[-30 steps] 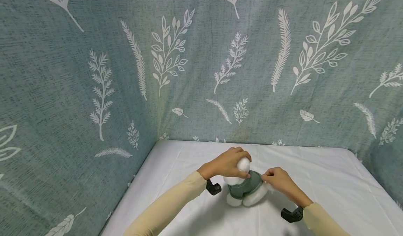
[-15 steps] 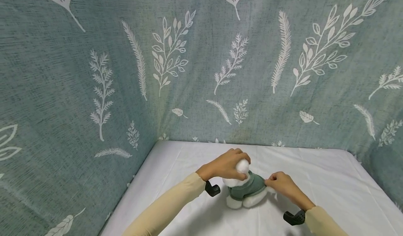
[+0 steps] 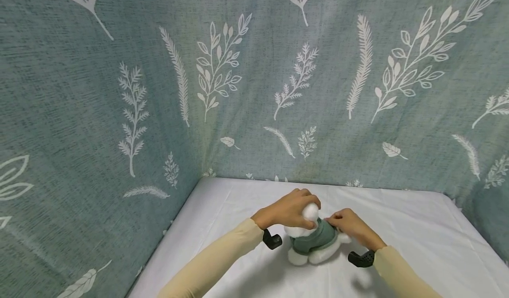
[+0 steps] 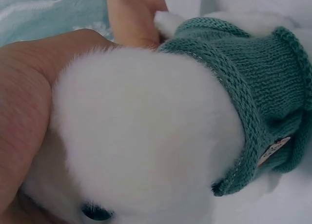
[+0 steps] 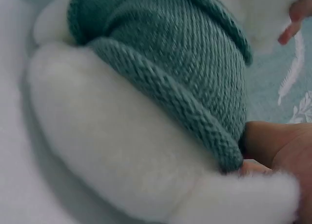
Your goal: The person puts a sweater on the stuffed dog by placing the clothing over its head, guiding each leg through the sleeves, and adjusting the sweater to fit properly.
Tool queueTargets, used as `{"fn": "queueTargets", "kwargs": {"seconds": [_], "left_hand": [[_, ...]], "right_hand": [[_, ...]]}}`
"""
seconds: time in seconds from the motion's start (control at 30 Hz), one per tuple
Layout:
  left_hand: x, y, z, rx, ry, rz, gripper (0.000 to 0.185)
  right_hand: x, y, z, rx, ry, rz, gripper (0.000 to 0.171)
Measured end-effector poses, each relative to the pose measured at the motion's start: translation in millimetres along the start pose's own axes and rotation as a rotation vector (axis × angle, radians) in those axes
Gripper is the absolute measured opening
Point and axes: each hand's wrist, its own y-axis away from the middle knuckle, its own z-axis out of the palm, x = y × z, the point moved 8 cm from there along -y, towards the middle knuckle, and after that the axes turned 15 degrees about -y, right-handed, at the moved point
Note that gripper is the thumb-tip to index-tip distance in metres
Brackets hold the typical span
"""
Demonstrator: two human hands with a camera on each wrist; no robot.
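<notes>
Both hands are on the stuffed toy (image 3: 312, 240), which sits near the middle of the white desk (image 3: 417, 245). My left hand (image 3: 288, 210) curls over the toy's fluffy white head (image 4: 146, 136), gripping it from behind; from the left wrist I see the palm pressed against the fur and a dark eye low on the face. My right hand (image 3: 347, 227) pinches the green knitted sweater (image 3: 314, 240) at the toy's shoulder, fingers bent into the knit. From the right wrist, the rolled hem of the sweater (image 5: 170, 77) runs across the white body, and a fingertip touches the fur just below it. The toy leans slightly, its white legs pointing toward me. Black wrist mounts (image 3: 359, 259) sit at the cuffs of my pale yellow sleeves (image 3: 214, 262). Around the desk hangs a teal cloth (image 3: 119, 90) printed with white leaves and ferns.
</notes>
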Motion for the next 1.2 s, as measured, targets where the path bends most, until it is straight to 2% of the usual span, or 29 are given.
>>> {"fn": "queueTargets", "kwargs": {"seconds": [0.13,0.27,0.37,0.57,0.67,0.83,0.97,1.1,1.2], "left_hand": [[1.9,-1.3,0.3,-0.001,-0.005,-0.001,0.04],[4.5,-1.4,-0.2,0.005,-0.014,0.001,0.04],[5.2,-1.7,-0.1,0.01,-0.024,0.003,0.041],[4.4,-1.2,-0.6,0.01,-0.026,-0.001,0.042],[4.0,-1.0,-0.8,0.009,-0.036,-0.008,0.042],[4.3,-1.9,-0.8,0.017,-0.059,-0.002,0.042],[1.4,0.0,1.0,0.017,-0.055,-0.015,0.042],[-1.9,1.7,3.6,0.012,-0.028,-0.039,0.041],[-3.4,0.3,4.1,0.011,-0.013,-0.044,0.041]], "right_hand": [[2,-3,-4,0.017,0.038,-0.023,0.027],[13,-5,-9,0.062,0.069,-0.003,0.029],[16,-6,-10,0.071,0.051,-0.004,0.027],[9,-14,3,-0.091,-0.038,-0.055,0.035],[4,-16,6,-0.123,-0.042,-0.088,0.032],[4,-19,3,-0.029,0.058,-0.097,0.029],[6,-15,3,0.021,0.074,-0.069,0.034],[4,3,-3,0.06,0.111,-0.03,0.038],[3,20,-11,0.084,0.102,0.032,0.035]]}}
